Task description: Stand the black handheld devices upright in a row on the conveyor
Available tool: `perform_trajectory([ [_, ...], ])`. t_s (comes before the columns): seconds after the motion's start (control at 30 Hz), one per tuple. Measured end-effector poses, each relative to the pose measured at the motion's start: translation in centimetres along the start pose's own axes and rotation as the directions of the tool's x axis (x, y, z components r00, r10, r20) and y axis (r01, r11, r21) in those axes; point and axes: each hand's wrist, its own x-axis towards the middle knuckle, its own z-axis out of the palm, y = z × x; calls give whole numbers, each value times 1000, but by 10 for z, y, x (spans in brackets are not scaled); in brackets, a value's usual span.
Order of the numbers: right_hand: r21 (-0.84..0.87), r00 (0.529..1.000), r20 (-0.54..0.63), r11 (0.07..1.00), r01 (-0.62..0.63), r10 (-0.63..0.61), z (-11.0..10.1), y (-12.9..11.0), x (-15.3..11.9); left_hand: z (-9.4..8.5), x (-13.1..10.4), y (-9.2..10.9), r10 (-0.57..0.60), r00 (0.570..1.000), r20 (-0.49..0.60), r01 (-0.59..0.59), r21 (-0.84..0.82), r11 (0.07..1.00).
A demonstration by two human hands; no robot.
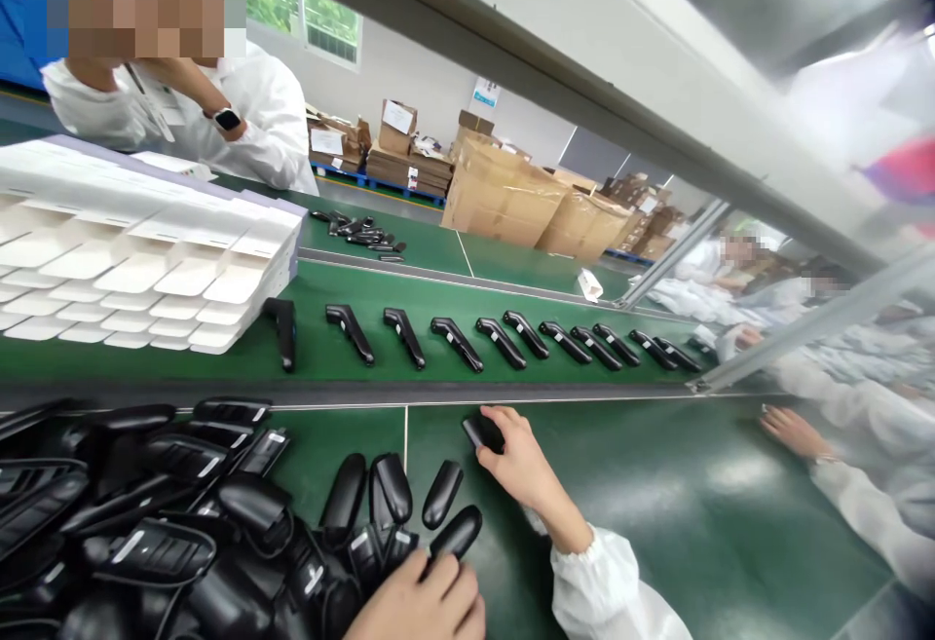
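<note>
My right hand (520, 463) reaches forward over the green bench and grips a small black plastic part (482, 432) near the edge of the conveyor belt (321, 357). My left hand (424, 601) rests at the bottom edge, its fingers on a black handle-shaped part (454, 533) at the rim of a large pile of black parts (168, 523). A row of several black handle-shaped devices (504, 340) lies spaced along the belt.
Stacked white moulded trays (131, 260) stand on the left. A person in white (219, 124) stands across the line. Another person's hand (793, 431) rests on the bench at right. Cardboard boxes (504, 197) fill the background. A metal frame bar (584, 75) crosses overhead.
</note>
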Motion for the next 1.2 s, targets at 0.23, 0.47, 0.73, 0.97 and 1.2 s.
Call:
perform_trajectory([
  [0.23,-230,999,-8,973,31,-33,-9,-4,9,-40,21,-43,-259,928,267,274,-18,962],
  [0.47,-30,995,-97,999,-31,28,-42,20,83,-40,67,-78,-372,773,515,411,41,911],
  [0.73,-335,999,20,941,39,-35,-32,41,148,-45,65,-89,-429,687,587,574,-76,815],
  [0.97,-583,998,56,811,51,-22,-26,43,157,-63,62,-118,-472,635,611,700,-196,687],
  [1.2,-662,999,-39,750,-13,-17,-30,23,164,-70,72,-142,-613,531,585,847,-370,381],
])
